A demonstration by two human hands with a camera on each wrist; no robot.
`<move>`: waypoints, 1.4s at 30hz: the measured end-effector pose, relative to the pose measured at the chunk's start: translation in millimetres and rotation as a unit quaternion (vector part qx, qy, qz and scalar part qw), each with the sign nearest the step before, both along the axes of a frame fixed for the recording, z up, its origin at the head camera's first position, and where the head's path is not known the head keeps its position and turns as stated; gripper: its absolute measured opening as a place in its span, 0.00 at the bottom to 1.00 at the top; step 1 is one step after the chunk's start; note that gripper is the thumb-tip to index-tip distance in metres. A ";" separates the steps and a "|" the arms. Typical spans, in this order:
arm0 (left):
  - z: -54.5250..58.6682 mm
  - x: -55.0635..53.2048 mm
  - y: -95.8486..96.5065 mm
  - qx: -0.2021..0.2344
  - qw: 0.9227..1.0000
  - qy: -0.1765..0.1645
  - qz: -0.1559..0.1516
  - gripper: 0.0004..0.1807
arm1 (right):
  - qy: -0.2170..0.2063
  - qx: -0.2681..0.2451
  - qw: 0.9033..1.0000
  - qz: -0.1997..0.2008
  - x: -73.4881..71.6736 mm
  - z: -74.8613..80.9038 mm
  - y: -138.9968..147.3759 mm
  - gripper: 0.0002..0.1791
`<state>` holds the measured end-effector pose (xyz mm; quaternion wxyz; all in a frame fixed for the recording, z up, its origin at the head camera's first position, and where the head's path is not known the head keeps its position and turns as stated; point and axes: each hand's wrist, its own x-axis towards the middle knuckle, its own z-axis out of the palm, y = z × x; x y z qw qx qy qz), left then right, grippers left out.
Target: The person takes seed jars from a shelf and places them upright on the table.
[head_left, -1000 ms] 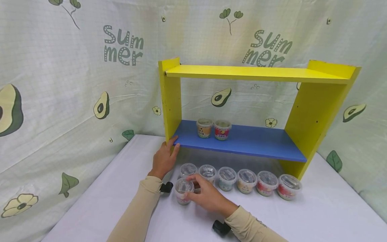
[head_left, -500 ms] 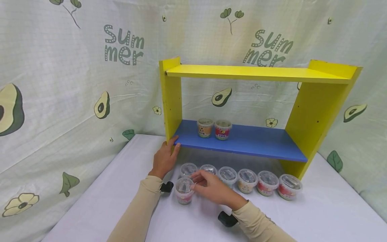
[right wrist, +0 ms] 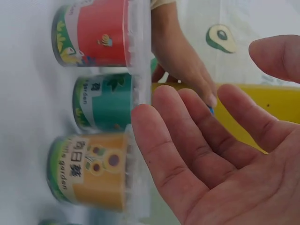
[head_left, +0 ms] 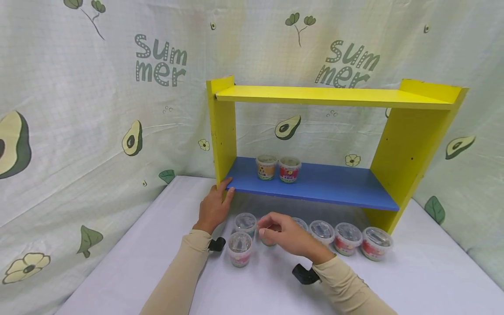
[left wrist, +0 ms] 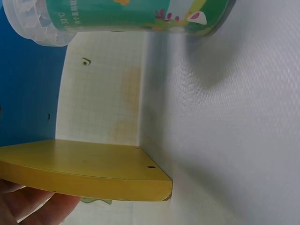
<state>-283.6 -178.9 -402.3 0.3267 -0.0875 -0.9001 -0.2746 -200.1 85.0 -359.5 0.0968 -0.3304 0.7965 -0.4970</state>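
In the head view my left hand (head_left: 214, 208) grips the lower left edge of the yellow shelf unit (head_left: 223, 135), thumb by the blue board (head_left: 334, 181). The left wrist view shows some of its fingers (left wrist: 51, 206) against the yellow side panel (left wrist: 84, 161). My right hand (head_left: 289, 234) hovers with relaxed fingers over a row of lidded plastic cups, holding nothing. It partly covers an orange cup (head_left: 267, 241). In the right wrist view a red cup (right wrist: 103, 33), a teal cup (right wrist: 105, 101) and an orange sunflower cup stand beside the fingers. A red-labelled cup (head_left: 239, 250) stands in front of the row.
Two cups, one orange (head_left: 266, 168) and one red (head_left: 289, 170), stand on the blue board's left half. Further right along the row are another orange cup (head_left: 321, 232) and two red cups (head_left: 346, 239). A patterned cloth (head_left: 98, 131) hangs behind the white table (head_left: 145, 236).
My right hand has let go of the red-labelled front cup and moved right and slightly back, over the row. The left hand stays on the shelf unit.
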 end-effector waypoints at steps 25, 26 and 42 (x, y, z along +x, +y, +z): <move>1.4 -2.9 0.7 0.000 1.000 0.008 -0.004 0.27 | 0.001 -0.149 0.973 -0.178 -57.2 63.4 51.5 0.25; 0.7 -2.7 0.7 0.001 1.000 0.007 -0.003 0.26 | -0.003 -0.152 0.970 -0.191 -60.9 64.3 52.3 0.25; -1.1 0.6 -0.8 0.000 1.000 0.004 0.001 0.26 | -0.126 -0.136 0.956 -0.228 -105.3 74.3 55.9 0.40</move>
